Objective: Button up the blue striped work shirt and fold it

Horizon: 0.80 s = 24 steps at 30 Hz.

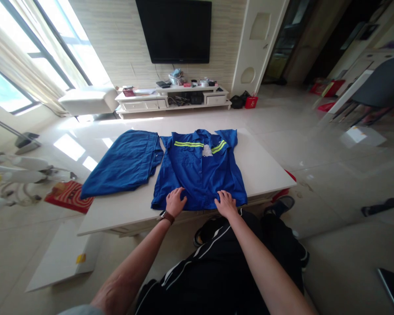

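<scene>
A blue short-sleeved work shirt [190, 175] with yellow-green reflective stripes lies spread out on a white low table [261, 168], its collar at the far side. My left hand [175, 201], with a brown-strapped watch at the wrist, rests on the shirt's near left part, fingers apart. On the near right part lies my right hand [226, 203], its fingers also stretched out on the cloth. A pale patch [207, 151] shows on the chest. To the left of the shirt is a folded blue garment [124, 162], partly overhanging the table's left edge.
Beyond the table stands a white TV cabinet [144, 105] with small items on it, below a wall-mounted television [179, 33]. A red patterned bag [68, 196] and a white box [65, 258] are at the left. A dark chair [381, 83] stands far right.
</scene>
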{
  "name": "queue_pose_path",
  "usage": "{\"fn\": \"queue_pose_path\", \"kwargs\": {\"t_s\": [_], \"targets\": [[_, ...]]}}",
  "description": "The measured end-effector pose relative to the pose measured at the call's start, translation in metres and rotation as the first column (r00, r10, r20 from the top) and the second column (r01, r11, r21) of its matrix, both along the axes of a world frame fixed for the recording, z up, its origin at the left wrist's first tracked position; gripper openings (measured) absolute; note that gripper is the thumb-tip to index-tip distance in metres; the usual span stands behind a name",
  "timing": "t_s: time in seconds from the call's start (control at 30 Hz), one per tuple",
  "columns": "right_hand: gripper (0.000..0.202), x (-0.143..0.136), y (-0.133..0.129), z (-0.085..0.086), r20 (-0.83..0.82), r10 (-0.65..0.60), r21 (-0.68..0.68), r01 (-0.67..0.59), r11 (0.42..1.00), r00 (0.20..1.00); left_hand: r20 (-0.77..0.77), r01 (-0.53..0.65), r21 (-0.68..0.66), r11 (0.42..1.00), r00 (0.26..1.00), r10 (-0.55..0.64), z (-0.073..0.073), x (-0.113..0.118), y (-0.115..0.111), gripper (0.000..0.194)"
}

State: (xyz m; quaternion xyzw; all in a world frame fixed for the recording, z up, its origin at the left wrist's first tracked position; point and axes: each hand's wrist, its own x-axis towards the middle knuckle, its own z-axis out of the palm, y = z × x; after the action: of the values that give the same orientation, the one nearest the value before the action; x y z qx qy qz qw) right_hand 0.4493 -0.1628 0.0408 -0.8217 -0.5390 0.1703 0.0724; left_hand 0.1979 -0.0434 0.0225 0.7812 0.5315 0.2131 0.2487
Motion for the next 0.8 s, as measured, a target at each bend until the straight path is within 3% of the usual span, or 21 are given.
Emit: {"fn": "queue_pose_path", "kwargs": {"t_s": [0.13,0.33,0.5,0.67,0.8], "targets": [[0.054,-0.003,0.005,0.004,-0.081,0.010,-0.187,-0.025,0.982,0.997,-0.287,-0.057,-0.021,0.998,0.957,0.048,-0.012,-0.031,0.005,0.058],[0.056,0.013,0.002,0.019,-0.146,0.088,-0.299,-0.129,0.945,0.985,-0.364,-0.014,-0.008,1.000,0.931,0.010,-0.027,-0.040,-0.001,0.061],[0.032,0.032,-0.007,0.035,-0.123,0.112,-0.361,-0.150,0.921,0.986,-0.383,0.001,0.026,1.000,0.924,0.009,-0.030,-0.042,-0.010,0.062],[0.023,0.028,-0.005,0.049,-0.024,0.106,-0.260,-0.109,0.959,0.994,-0.416,0.005,0.037,0.999,0.909,0.010,-0.032,-0.059,-0.035,0.061],[0.023,0.010,-0.001,0.046,-0.006,0.169,-0.107,-0.169,0.980,0.986,-0.445,-0.003,0.026,1.000,0.895,0.014,-0.023,-0.069,-0.053,0.062]]}}
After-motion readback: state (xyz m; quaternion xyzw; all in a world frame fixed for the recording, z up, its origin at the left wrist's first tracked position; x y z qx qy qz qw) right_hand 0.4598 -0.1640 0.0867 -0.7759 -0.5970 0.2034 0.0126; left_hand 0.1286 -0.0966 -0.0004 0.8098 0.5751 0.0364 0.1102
